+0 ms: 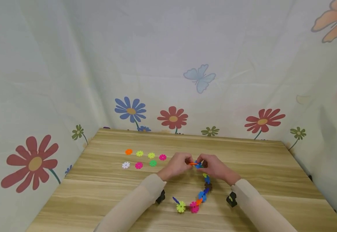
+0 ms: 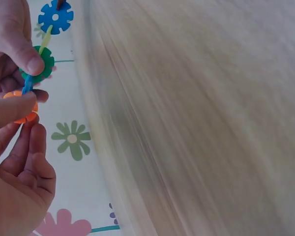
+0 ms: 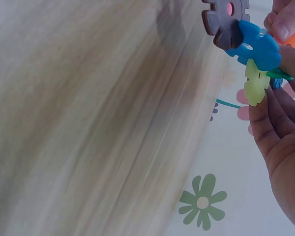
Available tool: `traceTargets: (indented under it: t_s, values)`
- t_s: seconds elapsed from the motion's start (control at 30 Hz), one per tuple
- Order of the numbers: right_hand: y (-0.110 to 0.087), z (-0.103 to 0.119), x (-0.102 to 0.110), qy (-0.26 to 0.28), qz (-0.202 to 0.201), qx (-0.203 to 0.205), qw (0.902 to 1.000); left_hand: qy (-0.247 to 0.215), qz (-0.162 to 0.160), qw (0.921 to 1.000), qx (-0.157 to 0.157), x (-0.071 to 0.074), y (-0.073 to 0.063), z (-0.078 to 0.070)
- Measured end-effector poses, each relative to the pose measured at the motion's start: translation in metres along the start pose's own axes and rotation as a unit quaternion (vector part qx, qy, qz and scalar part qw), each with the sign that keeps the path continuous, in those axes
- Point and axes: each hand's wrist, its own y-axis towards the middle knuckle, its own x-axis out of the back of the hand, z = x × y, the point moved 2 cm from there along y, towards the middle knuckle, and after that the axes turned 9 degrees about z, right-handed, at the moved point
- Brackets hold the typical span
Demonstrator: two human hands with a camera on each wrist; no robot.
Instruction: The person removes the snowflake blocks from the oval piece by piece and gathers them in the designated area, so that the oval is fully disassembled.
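My left hand (image 1: 178,165) pinches an orange notched plastic disc (image 2: 31,116) between thumb and fingers. Close beside it, my right hand (image 1: 216,167) holds a green disc (image 2: 48,65) under its thumb. A blue disc (image 2: 27,84), seen edge-on, sits between the orange and green ones. From the green disc the chain runs on through a yellow disc (image 3: 256,83), another blue disc (image 3: 260,51) and a brown one (image 3: 227,22). Its other end curves towards me over the table, past a pink disc (image 1: 194,207) to a lime-yellow disc (image 1: 181,207) and a dark blue one (image 1: 175,200).
Left of my hands, loose discs lie in two rows on the wooden table (image 1: 99,190). The back row includes an orange disc (image 1: 129,151); the front row has a white (image 1: 126,165), a pink (image 1: 139,165) and a green disc (image 1: 153,163). A flower-printed curtain (image 1: 145,64) hangs behind.
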Motion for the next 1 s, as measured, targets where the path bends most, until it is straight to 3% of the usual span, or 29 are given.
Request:
traceTargets:
  t_s: [0.2, 0.4, 1.0]
  values:
    - [0.0009, 0.0029, 0.0001, -0.003, 0.005, 0.02, 0.9998, 0.034, -0.001, 0.999, -0.028, -0.0026, 0.0028, -0.001]
    - [0.0013, 0.0018, -0.0003, 0.0, 0.012, 0.029, 0.9995, 0.027, 0.005, 0.9984, -0.049, -0.0016, 0.0025, 0.0001]
    - [0.0024, -0.0015, 0.0002, -0.002, 0.008, 0.027, 0.9996, 0.058, -0.005, 0.9971, -0.048, 0.0, 0.0019, 0.0]
